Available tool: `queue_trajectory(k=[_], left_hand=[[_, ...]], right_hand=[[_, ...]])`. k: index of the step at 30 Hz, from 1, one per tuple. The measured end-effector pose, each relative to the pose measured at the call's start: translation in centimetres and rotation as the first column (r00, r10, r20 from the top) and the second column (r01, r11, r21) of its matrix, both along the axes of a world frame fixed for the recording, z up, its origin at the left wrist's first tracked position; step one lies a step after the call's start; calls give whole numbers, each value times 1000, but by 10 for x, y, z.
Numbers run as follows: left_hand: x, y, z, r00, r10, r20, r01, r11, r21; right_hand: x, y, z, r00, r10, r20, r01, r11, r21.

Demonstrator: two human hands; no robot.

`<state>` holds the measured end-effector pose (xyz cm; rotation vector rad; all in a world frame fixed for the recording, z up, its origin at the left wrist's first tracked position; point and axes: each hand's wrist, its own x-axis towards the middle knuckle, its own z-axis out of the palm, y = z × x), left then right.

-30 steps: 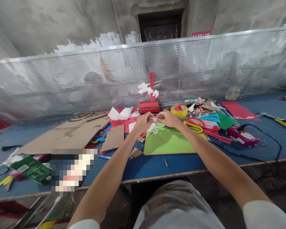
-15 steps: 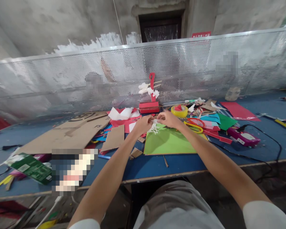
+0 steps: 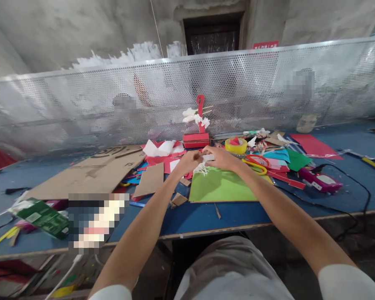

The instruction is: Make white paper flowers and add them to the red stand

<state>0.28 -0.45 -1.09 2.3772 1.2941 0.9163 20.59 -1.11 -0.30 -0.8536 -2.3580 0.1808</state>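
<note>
A small piece of white fringed paper (image 3: 201, 168) hangs between my two hands, above the far left part of a lime green sheet (image 3: 226, 187). My left hand (image 3: 190, 161) pinches it from the left, fingers bent together. My right hand (image 3: 218, 158) is closed on its right side, where a flat white strip shows under the fingers. Just behind stands a red cardboard piece with a curved upright (image 3: 200, 106) and a box-like base, white tufts and thin sticks attached to it. The fingertips partly cover the paper.
Yellow tape (image 3: 236, 146) lies beyond my right hand, near scissors with orange and yellow handles (image 3: 256, 166). Brown cardboard (image 3: 87, 175) spreads to the left. A purple box (image 3: 320, 180) with a black cable sits at right. A perforated metal screen (image 3: 162, 104) borders the blue table's back.
My right hand has shifted slightly on the fringed paper, and more of the flat white strip shows beneath its fingers. Both hands stay over the green sheet.
</note>
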Motion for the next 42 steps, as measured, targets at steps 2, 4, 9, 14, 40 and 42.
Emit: queue_trajectory(k=[2, 4, 9, 14, 40, 42], left_hand=[[0, 1, 0, 997, -35, 67, 40, 996, -78], [0, 2, 0, 988, -71, 134, 89, 986, -140], [-2, 5, -1, 974, -82, 213, 128, 969, -209], [-2, 6, -3, 976, -82, 203, 123, 973, -195], [0, 7, -6, 985, -50, 163, 73, 988, -134], [0, 6, -5, 986, -44, 161, 65, 990, -125]], right_hand=[[-2, -1, 1, 999, 29, 36, -31, 998, 52], [-2, -1, 2, 999, 18, 49, -22, 997, 76], [0, 0, 4, 999, -42, 19, 41, 998, 46], [-1, 1, 2, 997, -66, -47, 67, 997, 26], [-3, 10, -4, 975, -216, -54, 215, 976, -15], [-3, 10, -5, 970, -242, -14, 242, 970, 20]])
